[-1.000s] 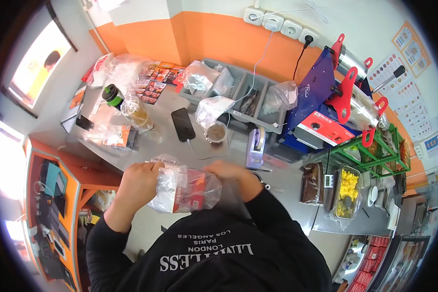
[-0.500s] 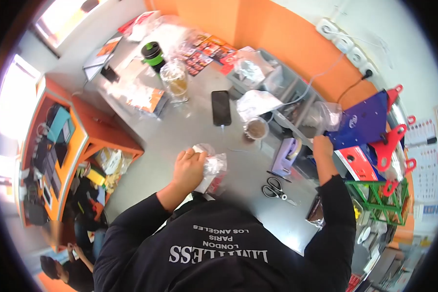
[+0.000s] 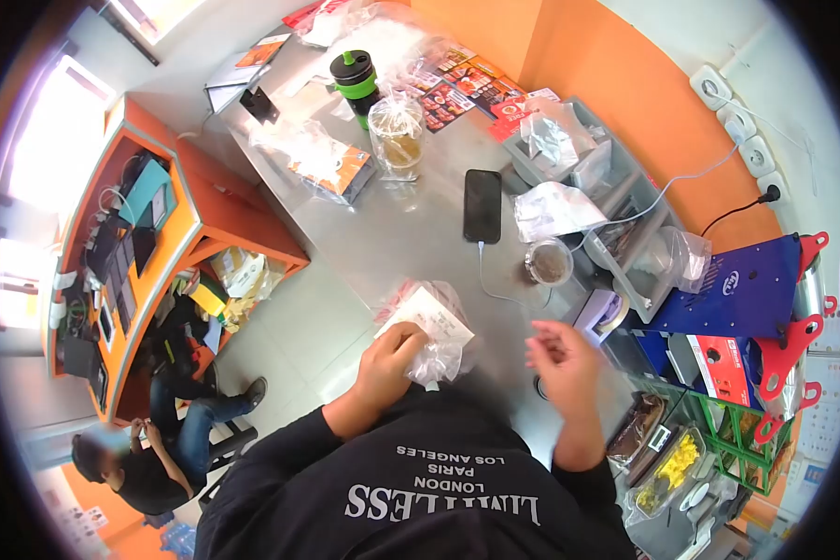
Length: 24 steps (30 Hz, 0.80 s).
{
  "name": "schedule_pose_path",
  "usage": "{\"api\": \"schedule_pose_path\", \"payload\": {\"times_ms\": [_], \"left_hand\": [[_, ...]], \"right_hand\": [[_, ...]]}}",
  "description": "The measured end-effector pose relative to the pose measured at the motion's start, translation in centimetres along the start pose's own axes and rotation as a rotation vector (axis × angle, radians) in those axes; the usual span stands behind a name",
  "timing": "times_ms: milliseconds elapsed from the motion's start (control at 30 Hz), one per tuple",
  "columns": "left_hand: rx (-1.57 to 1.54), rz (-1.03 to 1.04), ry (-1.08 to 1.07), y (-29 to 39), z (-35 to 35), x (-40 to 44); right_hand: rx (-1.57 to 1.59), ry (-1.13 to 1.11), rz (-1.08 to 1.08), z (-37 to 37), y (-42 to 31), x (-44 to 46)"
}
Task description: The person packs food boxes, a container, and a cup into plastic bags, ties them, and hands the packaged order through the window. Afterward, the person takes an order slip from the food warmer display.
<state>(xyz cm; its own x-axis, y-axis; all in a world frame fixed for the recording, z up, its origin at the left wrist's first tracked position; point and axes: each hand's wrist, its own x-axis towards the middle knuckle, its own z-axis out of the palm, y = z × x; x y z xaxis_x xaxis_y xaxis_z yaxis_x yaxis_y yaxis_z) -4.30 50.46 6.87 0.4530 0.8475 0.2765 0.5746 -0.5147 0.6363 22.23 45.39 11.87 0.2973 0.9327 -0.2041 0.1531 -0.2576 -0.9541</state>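
Observation:
My left hand point(image 3: 390, 362) is closed on a clear plastic bag point(image 3: 441, 359) with a white paper slip point(image 3: 427, 320) on it, at the metal table's near edge. Something reddish shows through the plastic. My right hand point(image 3: 569, 369) is raised to the right of the bag, apart from it, its fingers partly spread, and I see nothing in it. Just beyond this hand stands a lilac tape dispenser point(image 3: 603, 315). A black phone point(image 3: 483, 205) on a cable and a lidded cup point(image 3: 548, 262) lie farther back.
A grey divided bin point(image 3: 658, 280) holds plastic bags. At the right are a blue machine point(image 3: 737, 287) with red handles and a green rack point(image 3: 737, 448). A bagged jar point(image 3: 397, 140) and green-black tumbler point(image 3: 355, 82) stand behind. A person point(image 3: 140, 467) sits at lower left.
My right hand has come back from the grey bin toward the bag. The white slip now shows on the bag in my left hand. The view has turned, and more of the seated person shows.

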Motion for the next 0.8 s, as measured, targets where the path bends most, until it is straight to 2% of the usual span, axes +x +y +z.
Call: {"api": "schedule_pose_path", "payload": {"times_ms": [67, 100, 167, 400, 533, 567, 667, 700, 767, 800], "left_hand": [[-0.055, 0.032, 0.039, -0.4, 0.1, -0.5], [-0.061, 0.045, 0.05, -0.4, 0.1, -0.7], [-0.066, 0.06, 0.058, -0.5, 0.0, -1.1], [-0.064, 0.098, 0.061, -0.8, -0.1, -1.1], [-0.005, 0.175, 0.013, -0.7, -0.7, -1.0], [0.014, 0.175, 0.05, -0.9, -0.9, -0.8], [0.048, 0.216, -0.055, -1.2, -1.1, -0.4], [0.057, 0.214, -0.03, -1.4, -1.3, -0.2], [0.159, 0.395, -0.024, -1.9, -1.6, 0.6], [0.164, 0.392, -0.007, -2.1, -1.8, 0.9]], "right_hand": [[0.277, -0.06, 0.028, 3.7, 1.7, 0.2], [0.279, -0.065, 0.029, 4.9, 2.3, 0.3], [0.125, -0.178, -0.03, 6.7, 2.9, 0.5], [-0.293, -0.085, -0.551, 9.1, 2.4, 1.9], [-0.375, -0.106, -0.711, 10.6, 2.4, 2.1], [-0.384, -0.13, -0.707, 10.7, 2.1, 1.9], [-0.388, -0.184, -0.715, 10.5, 2.0, 2.0], [-0.372, -0.206, -0.698, 10.6, 2.0, 2.3], [-0.376, -0.223, -0.697, 10.7, 1.8, 2.5], [-0.377, -0.226, -0.672, 10.7, 1.6, 2.5]]}}
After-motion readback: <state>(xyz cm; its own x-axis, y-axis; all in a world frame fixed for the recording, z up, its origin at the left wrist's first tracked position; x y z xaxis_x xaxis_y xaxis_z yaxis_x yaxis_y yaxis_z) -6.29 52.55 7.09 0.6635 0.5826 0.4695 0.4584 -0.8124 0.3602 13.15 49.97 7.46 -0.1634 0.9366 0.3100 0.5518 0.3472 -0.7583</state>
